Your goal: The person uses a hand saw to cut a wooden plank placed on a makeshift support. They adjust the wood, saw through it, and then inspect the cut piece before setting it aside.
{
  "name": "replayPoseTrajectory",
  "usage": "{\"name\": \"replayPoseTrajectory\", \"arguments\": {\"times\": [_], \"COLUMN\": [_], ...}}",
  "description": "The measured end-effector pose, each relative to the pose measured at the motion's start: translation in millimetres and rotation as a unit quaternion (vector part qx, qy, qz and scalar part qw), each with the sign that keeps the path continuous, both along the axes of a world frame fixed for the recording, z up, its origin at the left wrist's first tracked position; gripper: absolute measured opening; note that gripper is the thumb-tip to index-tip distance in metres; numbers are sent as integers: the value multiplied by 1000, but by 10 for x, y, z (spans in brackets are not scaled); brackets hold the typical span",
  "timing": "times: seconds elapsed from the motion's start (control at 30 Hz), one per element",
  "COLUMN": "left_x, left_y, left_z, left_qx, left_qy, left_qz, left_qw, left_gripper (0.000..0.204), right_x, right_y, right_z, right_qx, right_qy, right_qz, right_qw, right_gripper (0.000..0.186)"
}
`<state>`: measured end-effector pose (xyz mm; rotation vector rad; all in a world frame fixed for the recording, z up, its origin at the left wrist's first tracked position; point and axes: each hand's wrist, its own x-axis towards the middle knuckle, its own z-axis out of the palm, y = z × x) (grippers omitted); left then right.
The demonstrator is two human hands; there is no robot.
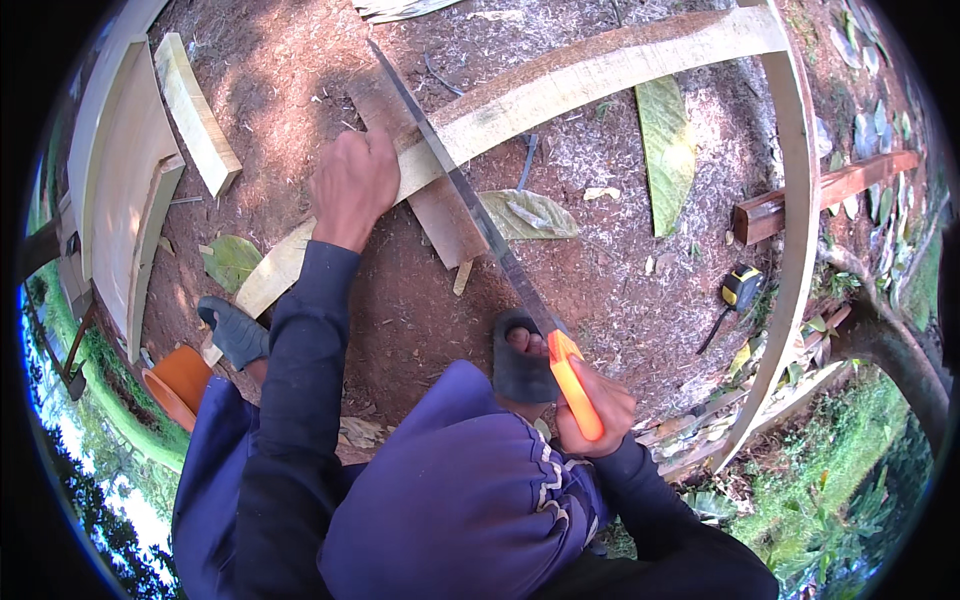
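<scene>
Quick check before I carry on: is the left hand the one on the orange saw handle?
No: the right hand grips the orange saw handle, while the left hand is at the long pale plank.

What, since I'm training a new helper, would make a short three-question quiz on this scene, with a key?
1. Which hand grips the orange-handled saw?
2. True or false: the tape measure lies to the left of the saw.
3. The pale board under the saw blade lies across: A) an orange pot; B) a brown board; C) a leaf?

Key:
1. The right hand.
2. False; the tape measure lies to its right.
3. B.
</scene>
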<state>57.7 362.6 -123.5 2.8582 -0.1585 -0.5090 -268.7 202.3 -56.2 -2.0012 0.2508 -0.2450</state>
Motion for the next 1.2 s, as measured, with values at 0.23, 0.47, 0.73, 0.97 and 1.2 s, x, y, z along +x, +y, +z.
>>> {"name": "replayPoseTrajectory", "arguments": {"times": [0.23, 0.47, 0.73, 0.97, 1.2], "left_x": [-50, -30, -80, -125, -9], "left_y": [-28, 64, 63, 60, 30], "left_z": [-28, -63, 82, -107, 126], "left_qx": [-15, -39, -58, -89, -58], "left_qy": [-47, -51, -10, -103, 19], "left_qz": [-29, -18, 9, -13, 17], "left_qw": [998, 998, 998, 991, 998], "left_gripper": [54, 52, 50, 51, 50], "right_x": [1453, -160, 950, 465, 288], "right_y": [227, 43, 182, 146, 82], "right_z": [-55, 73, -77, -97, -60], "right_qx": [43, -59, -64, -65, -62], "right_qy": [-64, 49, -3, -6, 45], "right_qz": [-71, -37, -13, -26, -15], "right_qw": [995, 996, 998, 998, 997], "right_gripper": [62, 55, 58, 59, 56]}}
